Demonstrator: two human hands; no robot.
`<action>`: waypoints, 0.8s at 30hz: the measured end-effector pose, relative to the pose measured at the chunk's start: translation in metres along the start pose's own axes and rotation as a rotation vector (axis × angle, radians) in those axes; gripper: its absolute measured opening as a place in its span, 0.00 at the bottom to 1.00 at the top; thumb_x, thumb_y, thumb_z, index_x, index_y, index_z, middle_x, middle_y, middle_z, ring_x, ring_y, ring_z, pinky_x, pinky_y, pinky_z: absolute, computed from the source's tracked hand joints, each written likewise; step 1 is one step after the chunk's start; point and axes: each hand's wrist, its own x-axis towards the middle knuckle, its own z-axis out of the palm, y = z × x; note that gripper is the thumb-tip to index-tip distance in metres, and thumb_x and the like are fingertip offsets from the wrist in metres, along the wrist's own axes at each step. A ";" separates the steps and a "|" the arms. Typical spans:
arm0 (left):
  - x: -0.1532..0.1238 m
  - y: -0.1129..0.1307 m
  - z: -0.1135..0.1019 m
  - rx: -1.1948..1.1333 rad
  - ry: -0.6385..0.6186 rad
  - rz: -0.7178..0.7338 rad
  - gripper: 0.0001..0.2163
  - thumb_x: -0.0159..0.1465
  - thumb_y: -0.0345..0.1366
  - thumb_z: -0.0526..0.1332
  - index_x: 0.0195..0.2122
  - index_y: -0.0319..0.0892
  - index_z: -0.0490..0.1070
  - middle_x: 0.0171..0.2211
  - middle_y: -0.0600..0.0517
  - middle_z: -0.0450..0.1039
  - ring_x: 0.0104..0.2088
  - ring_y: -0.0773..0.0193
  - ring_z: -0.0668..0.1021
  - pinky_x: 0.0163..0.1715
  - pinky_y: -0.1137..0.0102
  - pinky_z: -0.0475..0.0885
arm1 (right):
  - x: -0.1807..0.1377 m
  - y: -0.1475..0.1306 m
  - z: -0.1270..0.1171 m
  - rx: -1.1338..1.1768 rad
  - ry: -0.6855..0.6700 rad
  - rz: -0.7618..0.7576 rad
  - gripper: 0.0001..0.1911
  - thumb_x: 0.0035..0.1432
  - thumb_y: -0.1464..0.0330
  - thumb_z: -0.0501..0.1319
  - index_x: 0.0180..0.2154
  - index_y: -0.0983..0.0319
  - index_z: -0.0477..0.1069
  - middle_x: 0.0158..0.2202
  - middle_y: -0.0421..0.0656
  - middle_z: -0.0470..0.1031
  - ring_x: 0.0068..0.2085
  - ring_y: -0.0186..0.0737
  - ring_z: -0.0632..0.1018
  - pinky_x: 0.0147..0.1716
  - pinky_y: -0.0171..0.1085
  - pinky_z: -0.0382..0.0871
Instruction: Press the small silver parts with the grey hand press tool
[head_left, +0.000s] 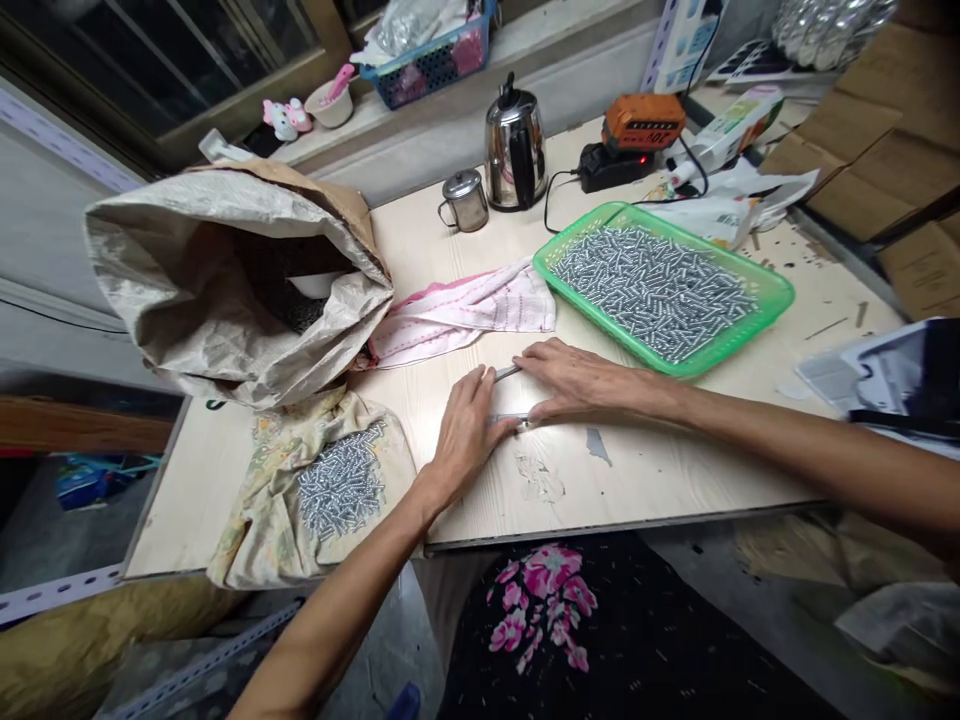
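My left hand (469, 430) and my right hand (566, 382) rest low over the table, facing each other. Two thin grey metal strips (509, 416) span the gap between them, one at the fingertips and one at the thumbs. Whether the strips belong to one piece is hidden by my fingers. Both hands are closed on the ends. Right of my right hand, a green plastic basket (780, 300) holds many small silver metal pins (652, 285). More silver pins (341, 485) lie heaped on a stained cloth (262, 530) left of my left hand.
A large open sack (142, 270) with a white scoop (315, 285) inside stands at the left. Behind my hands lies a pink-striped towel (465, 320). Farther back are a metal mug (466, 205), a kettle (517, 145) and an orange battery (643, 122) on a charger. Cardboard boxes (862, 130) stand right.
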 end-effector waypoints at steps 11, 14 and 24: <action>-0.043 -0.017 -0.025 -0.050 -0.220 -0.636 0.16 0.59 0.48 0.64 0.26 0.39 0.76 0.26 0.51 0.71 0.33 0.61 0.72 0.32 0.69 0.63 | 0.009 -0.052 0.029 -0.065 -0.050 -0.047 0.08 0.65 0.68 0.55 0.37 0.63 0.71 0.39 0.48 0.71 0.39 0.43 0.69 0.38 0.41 0.61; -0.029 -0.020 -0.022 -0.154 -0.376 -0.705 0.15 0.58 0.45 0.64 0.22 0.39 0.74 0.19 0.55 0.67 0.25 0.66 0.70 0.26 0.71 0.58 | 0.009 -0.054 0.042 -0.088 -0.057 0.006 0.10 0.66 0.73 0.51 0.36 0.63 0.70 0.37 0.47 0.71 0.36 0.41 0.68 0.36 0.40 0.59; -0.017 0.004 -0.038 0.414 -0.463 -0.287 0.10 0.60 0.25 0.54 0.31 0.36 0.76 0.37 0.37 0.76 0.43 0.50 0.77 0.37 0.63 0.69 | 0.017 -0.063 0.049 -0.012 -0.078 -0.021 0.08 0.65 0.77 0.51 0.37 0.65 0.68 0.38 0.47 0.71 0.38 0.40 0.69 0.36 0.39 0.59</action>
